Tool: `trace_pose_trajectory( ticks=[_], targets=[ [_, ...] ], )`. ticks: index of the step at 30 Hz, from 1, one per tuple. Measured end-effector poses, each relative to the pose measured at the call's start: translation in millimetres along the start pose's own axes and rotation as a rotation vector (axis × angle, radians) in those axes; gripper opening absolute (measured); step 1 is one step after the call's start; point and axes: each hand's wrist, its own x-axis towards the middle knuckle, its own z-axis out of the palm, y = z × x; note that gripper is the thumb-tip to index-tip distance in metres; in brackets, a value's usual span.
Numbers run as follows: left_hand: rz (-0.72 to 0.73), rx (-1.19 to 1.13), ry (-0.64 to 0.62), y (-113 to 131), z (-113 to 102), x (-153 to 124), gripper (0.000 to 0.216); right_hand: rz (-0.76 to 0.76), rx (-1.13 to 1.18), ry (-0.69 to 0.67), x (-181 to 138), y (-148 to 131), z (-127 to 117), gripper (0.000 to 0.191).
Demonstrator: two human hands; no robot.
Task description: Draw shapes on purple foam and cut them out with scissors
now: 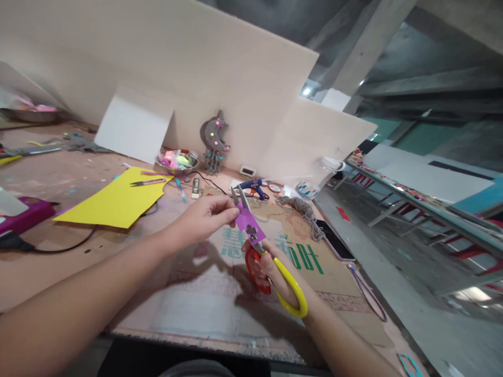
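My left hand (214, 215) pinches the upper left edge of a small piece of purple paper (244, 217) between thumb and fingers. Scissors (293, 290) with one red and one yellow handle loop are in my right hand (271, 264), whose fingers pass through the loops. The scissor blades point up and away, slightly parted, and the purple paper lies against them near the pivot. Both hands are above a flattened cardboard sheet (334, 280) with green printed characters.
Yellow paper (113, 201) with small snips (148, 182) on it lies left. Behind are a bowl (177, 161), a blue glue gun (253, 186) and a grey moon ornament (215, 135). Grey yarn (302, 212) and a phone (335, 240) lie right, near the table edge.
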Motion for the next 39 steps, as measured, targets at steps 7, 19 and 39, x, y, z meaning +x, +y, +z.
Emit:
trace_pose_trajectory(
  ticks=[7, 19, 39],
  targets=[
    [0.009, 0.006, 0.022, 4, 0, -2, 0.028, -0.07, -0.029, 0.0, 0, 5, 0, 0.06],
    [0.016, 0.054, 0.024, 5, 0, -1, 0.025, -0.097, -0.026, -0.052, 0, 1, 1, 0.061],
    [0.024, -0.01, 0.037, -1, 7, -4, 0.027, -0.088, -0.056, 0.09, 2, 2, 10, 0.065]
  ],
)
